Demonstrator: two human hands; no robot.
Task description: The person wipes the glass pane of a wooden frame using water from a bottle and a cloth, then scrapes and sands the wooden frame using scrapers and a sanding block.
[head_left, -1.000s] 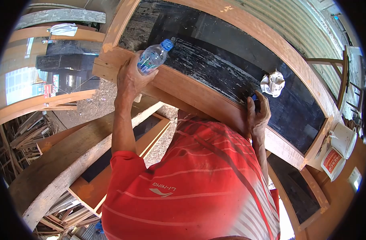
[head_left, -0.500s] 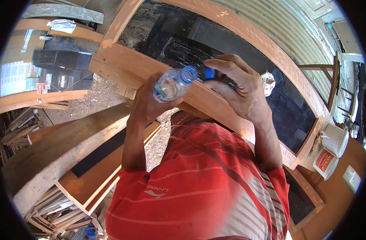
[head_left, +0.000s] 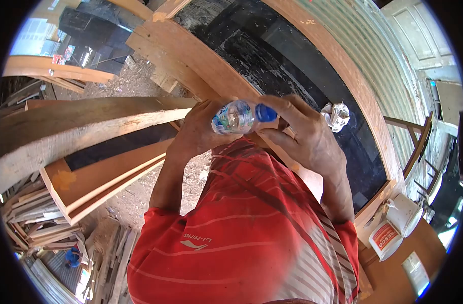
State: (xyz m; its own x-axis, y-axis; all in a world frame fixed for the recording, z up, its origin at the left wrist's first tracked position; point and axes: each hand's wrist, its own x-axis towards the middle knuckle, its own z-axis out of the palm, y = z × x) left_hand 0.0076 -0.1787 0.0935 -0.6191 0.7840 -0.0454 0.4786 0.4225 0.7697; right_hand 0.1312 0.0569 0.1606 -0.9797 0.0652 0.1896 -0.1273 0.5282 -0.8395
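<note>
A clear plastic bottle [head_left: 233,118] lies tilted in front of my chest, its neck pointing right. Wrapped round its body is my left hand [head_left: 200,127]. The blue cap [head_left: 265,113] sits at the bottle's mouth, pinched between the thumb and fingers of my right hand [head_left: 305,133]. Whether its thread is engaged cannot be seen. Beyond both hands is a wood-framed panel [head_left: 216,62] with a dark, scuffed surface. A crumpled silvery wad [head_left: 336,117] rests on that surface, to the right of my right hand.
Two white buckets [head_left: 404,215] [head_left: 385,240] stand at the right. A thick wooden beam [head_left: 89,124] crosses the left side above another framed panel [head_left: 115,172]. Wood scraps [head_left: 39,218] are piled at lower left. A corrugated metal sheet [head_left: 353,45] runs behind the large panel.
The right hand has left the panel with the blue cap and brought it onto the bottle's mouth. The bottle has come down in front of my chest. The view has shifted.
</note>
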